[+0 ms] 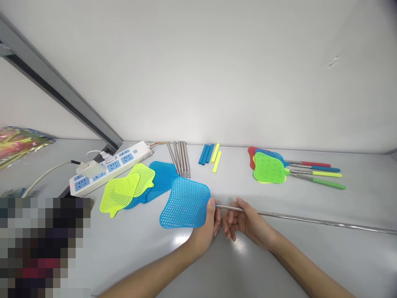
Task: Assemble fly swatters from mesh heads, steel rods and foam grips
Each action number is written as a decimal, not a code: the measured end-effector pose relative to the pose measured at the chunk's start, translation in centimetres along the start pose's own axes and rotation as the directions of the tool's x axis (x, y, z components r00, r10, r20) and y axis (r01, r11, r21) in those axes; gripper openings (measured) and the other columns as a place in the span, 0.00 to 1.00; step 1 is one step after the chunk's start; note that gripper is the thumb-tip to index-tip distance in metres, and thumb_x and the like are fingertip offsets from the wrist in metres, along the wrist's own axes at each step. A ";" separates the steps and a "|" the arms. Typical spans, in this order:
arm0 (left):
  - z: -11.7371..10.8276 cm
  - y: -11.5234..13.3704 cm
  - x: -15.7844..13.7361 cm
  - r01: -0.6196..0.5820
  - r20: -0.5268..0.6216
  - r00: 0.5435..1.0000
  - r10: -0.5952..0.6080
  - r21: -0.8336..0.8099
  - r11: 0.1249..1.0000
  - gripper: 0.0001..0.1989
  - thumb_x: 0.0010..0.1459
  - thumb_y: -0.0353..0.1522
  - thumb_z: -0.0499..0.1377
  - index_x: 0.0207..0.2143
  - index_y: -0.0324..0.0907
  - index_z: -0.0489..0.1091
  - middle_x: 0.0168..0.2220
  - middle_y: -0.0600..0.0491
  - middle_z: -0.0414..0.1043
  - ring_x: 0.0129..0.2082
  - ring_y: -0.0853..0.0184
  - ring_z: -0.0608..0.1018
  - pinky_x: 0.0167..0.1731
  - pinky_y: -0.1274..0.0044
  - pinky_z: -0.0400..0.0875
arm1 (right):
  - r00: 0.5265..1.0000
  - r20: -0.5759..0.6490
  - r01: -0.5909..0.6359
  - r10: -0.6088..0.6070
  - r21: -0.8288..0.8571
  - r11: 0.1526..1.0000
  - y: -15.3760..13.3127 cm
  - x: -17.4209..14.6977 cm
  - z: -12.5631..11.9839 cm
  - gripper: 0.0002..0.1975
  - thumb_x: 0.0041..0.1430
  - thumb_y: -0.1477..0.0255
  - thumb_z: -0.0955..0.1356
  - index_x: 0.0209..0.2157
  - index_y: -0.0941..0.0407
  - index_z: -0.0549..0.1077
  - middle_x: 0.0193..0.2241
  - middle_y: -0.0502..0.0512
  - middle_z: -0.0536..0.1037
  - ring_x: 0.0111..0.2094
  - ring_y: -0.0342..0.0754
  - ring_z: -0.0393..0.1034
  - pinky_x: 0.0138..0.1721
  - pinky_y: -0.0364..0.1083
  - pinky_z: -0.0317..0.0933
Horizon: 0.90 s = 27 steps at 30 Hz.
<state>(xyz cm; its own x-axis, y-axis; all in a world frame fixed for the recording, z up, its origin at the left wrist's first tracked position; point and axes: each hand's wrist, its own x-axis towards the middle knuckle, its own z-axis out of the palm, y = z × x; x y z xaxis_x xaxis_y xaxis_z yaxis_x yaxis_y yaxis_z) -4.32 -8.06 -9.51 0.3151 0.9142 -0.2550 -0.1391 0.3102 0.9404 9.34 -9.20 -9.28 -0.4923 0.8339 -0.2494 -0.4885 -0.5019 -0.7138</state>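
My left hand [204, 229] grips a blue fly swatter head [187, 203] at its neck, thumb on top. One end of an extended telescopic metal rod [297, 217] meets that neck, and the rod runs off past the right edge. Close by, my right hand [252, 225] is closed on the rod between thumb and fingers. Left of the held head lie loose blue swatter heads [161, 178] and yellow swatter heads [119, 194], overlapping. How deeply the rod sits in the neck is hidden by my left fingers.
Several short metal rods [182, 159] lie behind the heads, beside blue sleeves [206, 154] and yellow sleeves [216, 162]. Several fly swatters with handles [269, 167] are stacked at right. A power strip [136, 154] with plugs stands left, near a metal post [71, 95] and plastic bag [21, 142].
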 end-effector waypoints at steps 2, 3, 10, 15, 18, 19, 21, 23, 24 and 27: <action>0.1 0.0 0.0 0.011 -0.006 1.000 -0.011 0.002 1.000 0.23 0.55 0.46 0.41 0.15 0.41 0.54 0.08 0.61 0.48 0.09 0.76 0.55 0.10 0.82 0.51 | 1.000 -0.006 0.014 -0.014 -0.001 1.000 0.1 0.0 0.1 0.25 0.59 0.62 0.49 0.23 0.60 0.67 0.21 0.57 0.71 0.20 0.44 0.65 0.21 0.43 0.56; 0.1 0.0 0.0 0.015 -0.007 1.000 -0.015 0.000 1.000 0.23 0.55 0.46 0.41 0.15 0.41 0.54 0.08 0.61 0.48 0.09 0.76 0.55 0.10 0.82 0.51 | 1.000 -0.008 0.018 -0.018 -0.001 1.000 0.1 0.0 0.1 0.25 0.59 0.62 0.49 0.23 0.60 0.67 0.21 0.57 0.71 0.21 0.44 0.65 0.21 0.43 0.56; 0.2 0.3 -0.1 0.029 0.020 0.999 -0.029 -0.024 0.999 0.24 0.55 0.46 0.41 0.14 0.40 0.55 0.08 0.60 0.49 0.09 0.76 0.57 0.11 0.82 0.55 | 1.000 -0.004 0.017 -0.017 -0.002 1.000 -0.1 0.0 0.3 0.25 0.59 0.63 0.49 0.23 0.61 0.67 0.21 0.57 0.71 0.21 0.44 0.65 0.23 0.44 0.56; 0.0 0.3 0.1 0.005 0.042 0.999 -0.002 -0.053 0.999 0.24 0.55 0.46 0.41 0.15 0.40 0.56 0.09 0.60 0.50 0.10 0.76 0.58 0.13 0.82 0.54 | 1.000 -0.020 -0.015 0.014 -0.058 0.998 -0.4 0.0 0.3 0.26 0.58 0.61 0.50 0.23 0.61 0.68 0.20 0.57 0.70 0.20 0.44 0.64 0.24 0.44 0.56; -0.1 0.2 0.2 0.001 0.018 1.000 0.000 -0.034 0.999 0.24 0.55 0.46 0.40 0.17 0.40 0.58 0.09 0.61 0.49 0.10 0.75 0.57 0.13 0.82 0.54 | 0.999 -0.040 -0.036 0.033 -0.075 0.997 -0.6 0.0 0.3 0.25 0.57 0.59 0.51 0.22 0.61 0.68 0.20 0.57 0.69 0.21 0.44 0.64 0.24 0.44 0.56; -0.2 0.2 0.2 0.000 0.005 1.000 0.000 -0.024 1.000 0.24 0.55 0.46 0.40 0.17 0.40 0.58 0.09 0.61 0.49 0.10 0.75 0.57 0.13 0.81 0.53 | 0.998 -0.051 -0.045 0.041 -0.079 0.996 -0.6 0.0 0.3 0.25 0.57 0.59 0.52 0.22 0.61 0.68 0.20 0.57 0.69 0.22 0.44 0.64 0.24 0.44 0.56; -0.2 0.1 0.2 0.000 -0.027 1.000 0.000 0.000 1.000 0.24 0.55 0.46 0.41 0.17 0.40 0.58 0.09 0.60 0.50 0.10 0.76 0.56 0.13 0.81 0.52 | 0.996 -0.074 -0.058 0.051 -0.087 0.995 -0.7 -0.1 0.3 0.24 0.56 0.59 0.53 0.23 0.61 0.68 0.20 0.56 0.68 0.23 0.44 0.64 0.24 0.44 0.56; -0.2 0.1 0.2 0.004 -0.054 0.999 -0.003 0.017 1.000 0.23 0.55 0.46 0.42 0.16 0.40 0.58 0.09 0.60 0.51 0.11 0.76 0.56 0.14 0.81 0.52 | 0.994 -0.096 -0.065 0.056 -0.092 0.994 -0.7 -0.1 0.3 0.23 0.56 0.58 0.54 0.25 0.61 0.68 0.21 0.56 0.68 0.24 0.44 0.64 0.25 0.44 0.56; -0.2 0.1 0.2 0.006 -0.063 0.998 -0.004 0.023 1.000 0.23 0.55 0.46 0.42 0.16 0.40 0.58 0.09 0.60 0.51 0.11 0.76 0.56 0.14 0.81 0.51 | 0.993 -0.104 -0.067 0.057 -0.093 0.993 -0.8 -0.1 0.3 0.23 0.56 0.58 0.54 0.25 0.61 0.68 0.22 0.56 0.68 0.24 0.45 0.64 0.25 0.44 0.56; -0.2 0.1 0.1 -0.005 -0.074 0.997 0.007 0.031 1.000 0.23 0.54 0.47 0.42 0.17 0.40 0.58 0.10 0.60 0.50 0.11 0.75 0.55 0.14 0.81 0.51 | 0.991 -0.128 -0.059 0.046 -0.094 0.994 -0.8 -0.2 0.3 0.22 0.54 0.57 0.56 0.26 0.61 0.68 0.23 0.56 0.68 0.24 0.44 0.63 0.25 0.43 0.56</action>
<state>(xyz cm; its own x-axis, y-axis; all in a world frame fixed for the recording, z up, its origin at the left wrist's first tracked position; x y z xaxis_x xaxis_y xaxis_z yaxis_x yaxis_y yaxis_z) -4.52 -7.86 -9.49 0.2439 0.9332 -0.2639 -0.1118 0.2974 0.9482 9.56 -9.02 -8.46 -0.4178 0.8323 -0.3643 -0.3893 -0.5263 -0.7560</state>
